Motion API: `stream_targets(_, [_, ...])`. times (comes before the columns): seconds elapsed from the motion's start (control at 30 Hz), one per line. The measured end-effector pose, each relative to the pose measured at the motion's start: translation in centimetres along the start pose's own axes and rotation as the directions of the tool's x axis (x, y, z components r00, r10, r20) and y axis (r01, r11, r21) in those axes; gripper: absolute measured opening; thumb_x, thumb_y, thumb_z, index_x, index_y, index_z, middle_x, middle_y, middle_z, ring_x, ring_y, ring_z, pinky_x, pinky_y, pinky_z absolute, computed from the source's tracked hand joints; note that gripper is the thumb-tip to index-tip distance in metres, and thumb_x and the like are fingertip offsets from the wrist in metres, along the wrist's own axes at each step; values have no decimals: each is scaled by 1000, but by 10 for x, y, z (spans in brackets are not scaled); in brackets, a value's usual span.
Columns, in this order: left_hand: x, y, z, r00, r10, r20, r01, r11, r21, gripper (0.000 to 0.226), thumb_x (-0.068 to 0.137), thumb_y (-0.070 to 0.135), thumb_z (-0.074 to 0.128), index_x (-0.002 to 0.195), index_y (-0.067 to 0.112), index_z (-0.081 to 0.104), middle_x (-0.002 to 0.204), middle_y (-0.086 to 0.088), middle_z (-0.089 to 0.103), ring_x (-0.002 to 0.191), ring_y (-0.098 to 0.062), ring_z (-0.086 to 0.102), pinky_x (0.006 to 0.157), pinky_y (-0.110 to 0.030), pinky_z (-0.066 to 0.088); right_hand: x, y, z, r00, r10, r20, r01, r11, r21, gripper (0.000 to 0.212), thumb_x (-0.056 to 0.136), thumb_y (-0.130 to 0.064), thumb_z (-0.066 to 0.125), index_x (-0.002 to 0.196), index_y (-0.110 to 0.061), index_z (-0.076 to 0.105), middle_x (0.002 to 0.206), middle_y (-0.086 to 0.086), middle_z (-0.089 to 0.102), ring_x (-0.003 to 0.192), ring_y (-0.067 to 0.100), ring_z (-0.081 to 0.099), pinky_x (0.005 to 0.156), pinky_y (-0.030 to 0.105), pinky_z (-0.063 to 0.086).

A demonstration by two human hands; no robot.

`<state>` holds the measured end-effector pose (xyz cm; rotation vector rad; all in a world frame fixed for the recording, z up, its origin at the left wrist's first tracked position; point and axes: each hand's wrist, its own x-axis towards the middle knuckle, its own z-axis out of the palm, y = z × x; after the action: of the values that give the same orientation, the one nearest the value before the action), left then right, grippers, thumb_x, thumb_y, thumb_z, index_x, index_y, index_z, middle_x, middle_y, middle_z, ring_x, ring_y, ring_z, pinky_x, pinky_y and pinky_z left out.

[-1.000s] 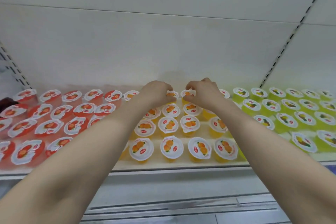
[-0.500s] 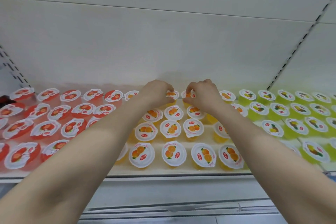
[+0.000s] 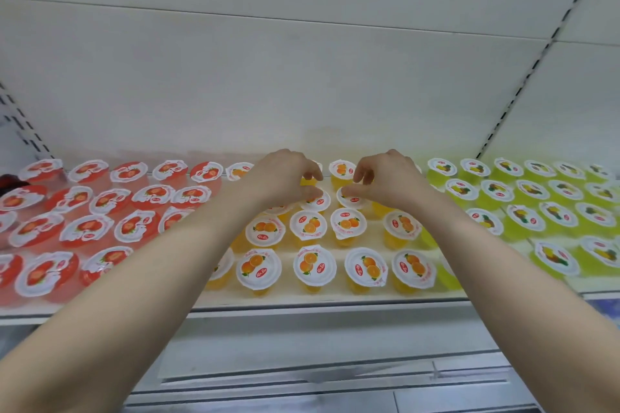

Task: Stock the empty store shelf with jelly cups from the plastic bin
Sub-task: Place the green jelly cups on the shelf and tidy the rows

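**Fingers came off the back-row cups**

Both hands had eased apart since half a second earlier, when each was closed round an orange cup at the far row. The left hand [image 3: 285, 178] and right hand [image 3: 389, 178] hovered over the same spot, thumbs parted from loosely curled fingers, and gripped nothing that could be seen. Between the two hands one orange jelly cup [image 3: 341, 168] stood upright and free. A second cup [image 3: 307, 182] sat mostly hidden under the left fingers, so it could not be told whether they brushed it. Both thumbs lay low over the lids of the row just nearer the wrists.

More orange cups [image 3: 308, 226] filled the shelf [image 3: 318, 302] beneath the forearms. Red cups [image 3: 87, 228] spread out beyond the left hand and green cups [image 3: 523, 218] beyond the right. The plastic bin was not in view.

These cups were probably light, with thin clear walls that would give under a hard squeeze. Their peel-off film lids looked liable to dent or lift at the tab. The smooth sides could slip, and the soft jelly would wobble if a cup was tipped. The safest hold seemed to be thumb and two fingers on opposite sides of the wall, just under the stiffer rim. From there a cup could be lowered straight down without pressing on the lid.
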<state>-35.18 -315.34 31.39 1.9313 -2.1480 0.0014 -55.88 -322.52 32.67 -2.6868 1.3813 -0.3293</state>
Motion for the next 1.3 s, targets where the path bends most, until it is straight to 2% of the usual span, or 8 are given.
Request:
stream_targets(0.2, [-6, 14, 4, 998, -43, 42, 43, 999, 11, 43, 80, 57, 62, 114, 32, 66, 109, 9, 67, 97, -14, 58, 76, -27, 44, -4, -17, 5, 999, 14, 32, -11, 997, -79, 46, 74, -65, 63, 100, -26, 65, 93, -4, 66, 101, 21, 52, 76, 35, 41])
stream_targets(0.4, [-7, 22, 5, 996, -88, 33, 88, 996, 12, 39, 83, 51, 62, 115, 29, 66, 109, 7, 68, 98, -15, 59, 81, -30, 50, -3, -22, 9, 1000, -1, -19, -1, 994, -110, 40, 74, -54, 65, 102, -26, 65, 71, -9, 40, 97, 21, 52, 71, 33, 36])
stream_targets(0.63, [-15, 23, 1, 997, -61, -41, 62, 998, 11, 34, 87, 45, 62, 116, 28, 67, 113, 3, 66, 104, -19, 58, 78, -27, 40, -15, -12, 5, 1000, 16, -16, -16, 1000, 26, 33, 81, -54, 62, 102, -29, 66, 98, -1, 66, 108, 20, 48, 88, 40, 45])
stream_targets(0.77, [-30, 24, -4, 995, -44, -89, 42, 999, -23, 30, 88, 45, 62, 112, 29, 69, 109, 5, 66, 100, -17, 59, 75, -26, 39, -33, -6, -2, 996, -61, -67, 70, 988, 140, 20, 83, -44, 66, 91, -26, 68, 86, -9, 68, 102, 19, 51, 86, 41, 46])
stream_targets(0.87, [-46, 25, -7, 995, -37, -93, 32, 998, -58, 23, 86, 43, 65, 103, 29, 71, 97, 9, 63, 92, -13, 58, 70, -25, 37, -48, -9, -4, 995, -96, -1, 95, 980, 173, 25, 76, -52, 70, 84, -28, 66, 80, -12, 66, 93, 17, 56, 84, 40, 48])
stream_targets(1.03, [-66, 32, -12, 998, -56, -21, 55, 996, -68, 16, 84, 43, 65, 95, 33, 70, 94, 13, 66, 89, -9, 59, 66, -26, 41, -58, -26, 0, 995, -97, 33, 98, 995, -29, 48, 68, -76, 58, 89, -33, 61, 88, -10, 63, 97, 16, 48, 85, 39, 44])
stream_targets(1.13, [-74, 38, -13, 998, -66, 22, 67, 996, -64, 19, 86, 43, 63, 99, 32, 71, 98, 11, 68, 90, -10, 61, 68, -26, 45, -61, -33, 0, 996, -76, 50, 83, 986, -145, 48, 69, -72, 59, 95, -31, 60, 93, -6, 63, 102, 20, 49, 86, 39, 41])
stream_targets(1.3, [-82, 43, -13, 997, -81, 12, 82, 995, -59, 24, 90, 40, 61, 109, 29, 71, 106, 6, 67, 89, -11, 58, 65, -22, 36, -68, -31, -1, 997, -11, 71, 20, 991, -133, 39, 72, -62, 62, 95, -32, 59, 96, -3, 63, 106, 23, 49, 87, 40, 41])
